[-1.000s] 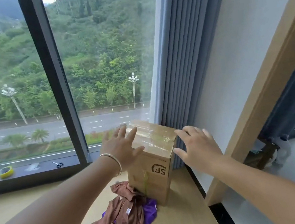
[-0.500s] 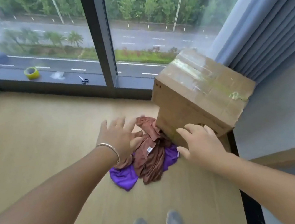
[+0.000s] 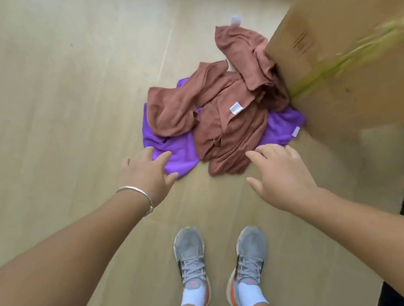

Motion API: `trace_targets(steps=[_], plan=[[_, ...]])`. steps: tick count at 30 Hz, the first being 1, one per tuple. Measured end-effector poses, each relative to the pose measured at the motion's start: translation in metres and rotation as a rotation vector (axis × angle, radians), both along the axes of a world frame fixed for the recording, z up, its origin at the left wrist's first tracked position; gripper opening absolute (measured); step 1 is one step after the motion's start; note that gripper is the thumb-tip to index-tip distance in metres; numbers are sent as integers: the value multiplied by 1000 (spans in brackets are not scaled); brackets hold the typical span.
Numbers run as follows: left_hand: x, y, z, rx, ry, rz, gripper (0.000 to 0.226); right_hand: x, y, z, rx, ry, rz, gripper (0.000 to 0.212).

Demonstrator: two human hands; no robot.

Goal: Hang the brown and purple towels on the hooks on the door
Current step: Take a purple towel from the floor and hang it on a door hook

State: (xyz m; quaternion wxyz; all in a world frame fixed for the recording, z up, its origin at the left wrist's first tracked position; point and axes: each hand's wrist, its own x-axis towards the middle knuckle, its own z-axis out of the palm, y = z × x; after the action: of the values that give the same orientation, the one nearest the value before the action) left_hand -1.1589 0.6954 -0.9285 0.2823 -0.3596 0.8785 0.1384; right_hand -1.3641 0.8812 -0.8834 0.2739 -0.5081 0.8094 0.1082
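— Wooden floor [image 3: 52,97] below; where are the towels?
— Brown towel [image 3: 226,111] lies crumpled over purple towel [image 3: 176,151], against the cardboard box [image 3: 354,47].
— And the hands?
— Left hand [image 3: 146,178] and right hand [image 3: 283,174] both released, fingers spread, holding nothing

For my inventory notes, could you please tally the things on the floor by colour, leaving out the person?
Brown: 2, the brown towel and the cardboard box.
Purple: 1, the purple towel, partly under the brown one.
Total: 3.
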Motion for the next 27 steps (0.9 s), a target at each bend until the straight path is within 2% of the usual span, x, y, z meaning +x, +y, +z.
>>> trace_targets(steps=[5, 9, 12, 15, 18, 20, 25, 27], plan=[[23, 10, -129, -35, -23, 4, 41, 38, -9, -126, -9, -69, 106, 56], [27, 12, -209, -88, 23, -14, 45, 61, -30, -203, -70, -63, 174, 60], [21, 20, -250, -119, 31, -41, 46, 74, -41, -243, -97, -84, 173, 63], [26, 17, -265, -168, 89, -30, 27, 84, -45, -259, -95, -88, 171, 61], [32, 3, -243, -176, 212, 62, 23, 85, -48, -242, -89, -83, 149, 60], [35, -4, -208, -179, 373, 114, 22, 85, -56, -216, -99, -66, 140, 61], [36, -28, -87, -231, 787, 202, 19, 83, -111, -122, -217, -6, 102, 72], [34, -46, -34, -252, 892, 208, 20, 82, -140, -82, -295, -28, 71, 64]])
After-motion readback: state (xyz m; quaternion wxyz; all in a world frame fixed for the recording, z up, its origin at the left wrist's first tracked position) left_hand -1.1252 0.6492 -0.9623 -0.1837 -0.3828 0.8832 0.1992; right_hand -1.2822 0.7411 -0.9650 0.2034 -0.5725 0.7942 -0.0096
